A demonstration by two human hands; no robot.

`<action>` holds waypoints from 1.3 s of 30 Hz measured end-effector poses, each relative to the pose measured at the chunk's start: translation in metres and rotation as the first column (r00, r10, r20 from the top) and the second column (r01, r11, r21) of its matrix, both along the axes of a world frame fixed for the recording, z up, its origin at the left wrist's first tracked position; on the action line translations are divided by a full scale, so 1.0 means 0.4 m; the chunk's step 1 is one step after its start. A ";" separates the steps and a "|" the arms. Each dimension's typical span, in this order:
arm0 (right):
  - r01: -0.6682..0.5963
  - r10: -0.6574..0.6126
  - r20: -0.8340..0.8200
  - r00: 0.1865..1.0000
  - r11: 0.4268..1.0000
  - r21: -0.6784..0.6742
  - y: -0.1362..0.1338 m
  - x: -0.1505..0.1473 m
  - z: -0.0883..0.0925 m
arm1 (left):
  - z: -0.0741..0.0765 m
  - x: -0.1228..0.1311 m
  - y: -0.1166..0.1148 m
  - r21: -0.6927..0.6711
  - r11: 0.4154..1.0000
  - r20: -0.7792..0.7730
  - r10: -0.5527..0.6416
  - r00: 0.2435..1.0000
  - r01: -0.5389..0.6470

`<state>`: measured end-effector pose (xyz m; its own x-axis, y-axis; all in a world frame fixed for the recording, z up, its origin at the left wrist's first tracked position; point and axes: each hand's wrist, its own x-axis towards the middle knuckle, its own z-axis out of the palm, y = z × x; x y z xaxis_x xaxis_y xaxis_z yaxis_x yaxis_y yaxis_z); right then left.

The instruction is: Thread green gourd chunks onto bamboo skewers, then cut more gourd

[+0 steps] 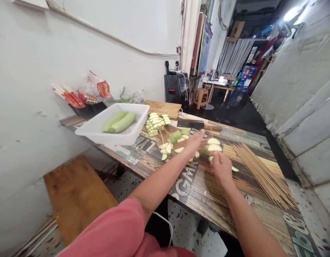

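Note:
My right hand (221, 167) is closed in a pinch at the lower end of a stack of half-round zucchini slices (214, 147), arranged like the skewered ones nearby; the stick itself is hidden. From the left, my left hand (196, 143) reaches towards this stack, its fingers stretched out and somewhat blurred. Whether it touches the slices I cannot tell. Loose cut zucchini pieces (179, 150) lie beside and behind my left forearm, around a larger cut chunk (175, 136). Finished skewers of zucchini (155, 123) rest in a pile farther back. A loose slice (234, 169) lies just right of my right hand.
Bare wooden skewers (261, 171) lie spread on the table at the right. A cleaver (190, 124) with a wooden handle lies behind my hands. At the left, a white plastic tub (86, 132) holds two whole zucchini (123, 122). A cutting board (163, 108) sits at the back.

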<state>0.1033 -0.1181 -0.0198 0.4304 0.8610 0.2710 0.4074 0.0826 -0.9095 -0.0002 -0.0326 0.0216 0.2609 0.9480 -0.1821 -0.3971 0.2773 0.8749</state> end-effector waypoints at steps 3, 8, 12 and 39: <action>0.104 -0.102 -0.170 0.980 0.995 0.003 0.001 0.019 0.010 | -0.007 -0.074 0.052 0.396 0.913 -0.267 0.222 0.938 -0.103; 0.125 -0.117 -0.324 0.939 0.992 0.003 -0.002 0.015 0.026 | -0.003 -0.157 0.069 0.404 0.790 -0.807 0.071 0.586 0.461; 0.109 -0.104 -0.333 0.937 0.994 -0.005 -0.003 0.005 0.030 | 0.013 -0.168 0.048 0.282 0.633 -0.949 0.072 0.308 0.720; -0.237 0.254 0.124 0.959 0.961 -0.141 -0.071 -0.079 0.012 | -0.033 -0.132 0.120 -0.203 0.956 0.290 -0.145 0.946 0.209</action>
<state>0.0718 -0.1466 -0.0149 0.1671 0.9658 0.1981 0.5123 0.0866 -0.8544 -0.0529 0.0154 0.0082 0.4902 0.8228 -0.2874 -0.5348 0.5443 0.6463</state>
